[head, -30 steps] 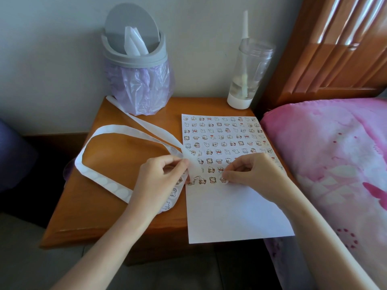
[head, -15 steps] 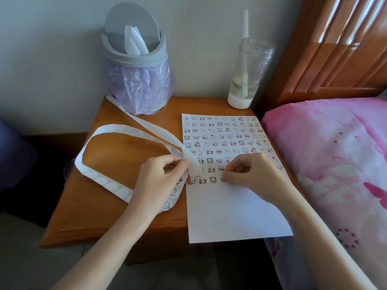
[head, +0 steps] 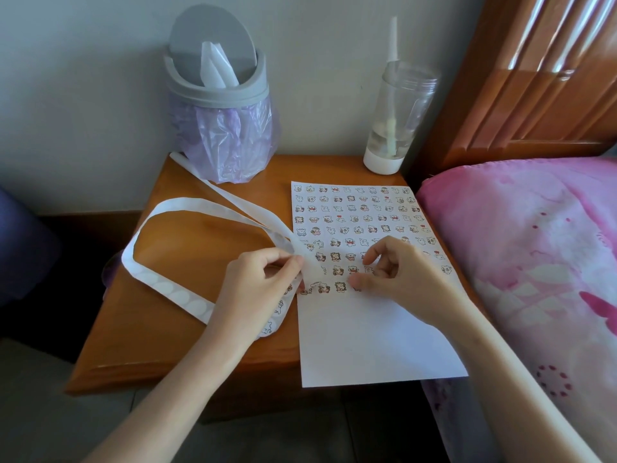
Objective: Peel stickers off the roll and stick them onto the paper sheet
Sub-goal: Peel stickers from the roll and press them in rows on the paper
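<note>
Head camera view: your paper sheet [head: 367, 345] lies on the right side of the wooden bedside table [head: 167, 329], its far half filled with neat rows of small cartoon stickers [head: 350, 218], and the row nearest you only begun at the left. Your left hand [head: 257, 289] pinches the white sticker strip [head: 160, 285] at the sheet's left edge, while your right hand [head: 407, 279] hovers over that row, thumb and forefinger loosely apart, apparently holding nothing. You seem roughly halfway, with the sheet's bare near half left to fill.

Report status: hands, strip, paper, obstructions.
Left hand pinches sticker strip beside paper. Right hand over paper, thumb and forefinger apart. Lower paper bare, unobstructed.
</note>
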`<state>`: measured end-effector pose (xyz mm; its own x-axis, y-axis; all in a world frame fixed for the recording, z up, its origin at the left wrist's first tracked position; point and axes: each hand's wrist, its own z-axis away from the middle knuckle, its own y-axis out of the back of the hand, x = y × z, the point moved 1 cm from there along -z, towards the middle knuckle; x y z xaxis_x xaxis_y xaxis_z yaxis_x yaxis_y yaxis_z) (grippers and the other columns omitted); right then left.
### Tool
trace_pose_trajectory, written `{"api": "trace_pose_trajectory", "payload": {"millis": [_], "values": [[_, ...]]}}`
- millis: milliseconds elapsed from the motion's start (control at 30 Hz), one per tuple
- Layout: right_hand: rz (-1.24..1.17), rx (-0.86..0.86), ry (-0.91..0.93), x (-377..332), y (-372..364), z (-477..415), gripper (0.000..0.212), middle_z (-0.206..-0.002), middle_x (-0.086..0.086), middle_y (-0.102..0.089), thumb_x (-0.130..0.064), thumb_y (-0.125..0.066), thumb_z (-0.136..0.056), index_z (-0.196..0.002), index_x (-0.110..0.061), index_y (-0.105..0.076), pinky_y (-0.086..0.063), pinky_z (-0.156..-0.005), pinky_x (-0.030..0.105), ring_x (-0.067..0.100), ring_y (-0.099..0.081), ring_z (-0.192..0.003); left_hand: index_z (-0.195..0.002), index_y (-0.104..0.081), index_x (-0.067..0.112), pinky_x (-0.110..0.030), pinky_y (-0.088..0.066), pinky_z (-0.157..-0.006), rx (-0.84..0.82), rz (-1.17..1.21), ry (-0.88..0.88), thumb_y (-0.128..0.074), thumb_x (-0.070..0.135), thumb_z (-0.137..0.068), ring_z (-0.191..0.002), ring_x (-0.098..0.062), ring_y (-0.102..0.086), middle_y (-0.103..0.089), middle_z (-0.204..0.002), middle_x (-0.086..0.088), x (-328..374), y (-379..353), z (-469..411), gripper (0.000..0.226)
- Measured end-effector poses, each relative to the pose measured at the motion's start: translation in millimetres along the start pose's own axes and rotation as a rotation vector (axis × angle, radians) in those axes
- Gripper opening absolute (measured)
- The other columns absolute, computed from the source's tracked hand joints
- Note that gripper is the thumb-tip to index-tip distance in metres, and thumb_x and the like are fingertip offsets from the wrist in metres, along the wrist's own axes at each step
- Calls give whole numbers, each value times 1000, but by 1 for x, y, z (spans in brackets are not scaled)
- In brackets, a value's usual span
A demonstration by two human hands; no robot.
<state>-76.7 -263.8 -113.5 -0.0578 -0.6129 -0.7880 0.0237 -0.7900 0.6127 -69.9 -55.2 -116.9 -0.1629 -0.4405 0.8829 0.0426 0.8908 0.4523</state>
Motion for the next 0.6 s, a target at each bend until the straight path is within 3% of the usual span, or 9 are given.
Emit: {"api": "trace_pose_trajectory", "payload": {"millis": [133, 333, 467, 600], "values": [[8, -16, -10, 3, 0, -2, 35, -58, -9, -43, -30, -83, -68, -88, -22, -55, -34, -60, 33, 10, -39, -55, -100, -71, 17, 0, -44, -59, 5, -4, 4, -59, 27, -89, -79, 17, -58, -64, -80, 20, 0, 0, 0, 19], [1, -103, 8, 3, 7, -1, 30, -62, -9, -44, -21, -78, -75, -93, -22, -55, -35, -60, 25, 1, -39, -51, -98, -71, 19, 0, -44, -58, 6, -15, 1, -59, 28, -89, -81, 16, -59, -65, -80, 20, -2, -1, 0, 18], [26, -105, 1, 0, 6, 1, 39, -64, -8, -46, -32, -82, -69, -96, -22, -55, -36, -60, 25, 5, -40, -55, -99, -71, 19, 0, -44, -60, 10, -24, 1, -59, 29, -89, -81, 18, -58, -65, -82, 19, -3, -1, -1, 18], [27, -135, 9, 2, 7, 1, 29, -64, -9, -44, -21, -77, -77, -95, -23, -55, -35, -60, 21, 1, -39, -53, -101, -71, 16, 0, -43, -59, 11, -35, -10, -59, 28, -89, -81, 16, -59, -67, -85, 15, -4, -2, -1, 21]]}}
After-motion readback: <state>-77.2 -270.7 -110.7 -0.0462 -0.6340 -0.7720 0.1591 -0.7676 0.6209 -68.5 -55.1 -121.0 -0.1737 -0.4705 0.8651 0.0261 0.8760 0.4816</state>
